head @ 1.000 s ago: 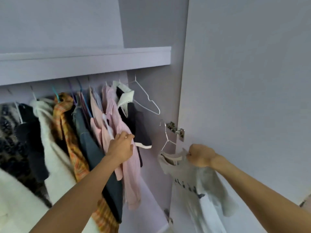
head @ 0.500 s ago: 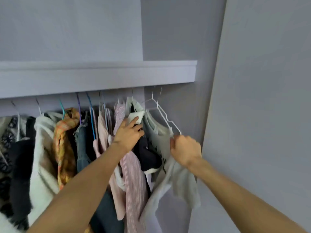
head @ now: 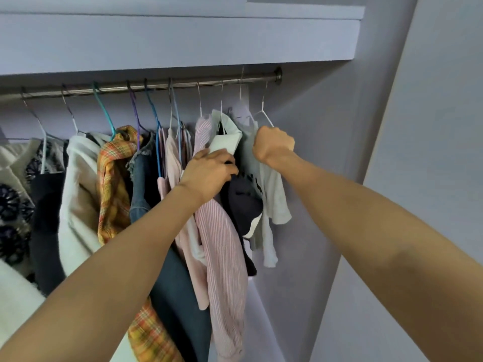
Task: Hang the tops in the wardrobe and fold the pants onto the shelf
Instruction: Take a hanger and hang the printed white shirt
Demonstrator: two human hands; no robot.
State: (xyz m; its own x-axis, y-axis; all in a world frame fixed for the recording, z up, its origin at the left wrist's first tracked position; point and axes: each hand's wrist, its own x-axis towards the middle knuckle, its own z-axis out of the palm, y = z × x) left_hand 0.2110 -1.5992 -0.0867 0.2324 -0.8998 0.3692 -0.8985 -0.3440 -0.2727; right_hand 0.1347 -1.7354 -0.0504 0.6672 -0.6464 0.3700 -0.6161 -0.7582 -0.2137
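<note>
Item under handling: a pale grey short-sleeved top (head: 271,194) with dark lettering across the chest, partly hidden. It sits on a white wire hanger (head: 264,111) whose hook is over the metal rail (head: 156,86) at the far right end of the wardrobe, last in the row, just beside a dark garment with a white collar (head: 243,202). One sleeve hangs free toward the right wall.

Right hand (head: 273,146): grip closed in a fist on the shoulder of the grey top at the hanger's arm. Left hand (head: 209,173): fingers curled into the dark garment and the pink striped shirt (head: 224,244), pressing them leftward.

Change noted: one second ago the top and its hanger were held low, in front of the door hinge, clear of the rail. Half a second ago they were raised beside the hung clothes. The hook now rests on the rail, and the left hand has shifted from the pink shirt to the collar area.
</note>
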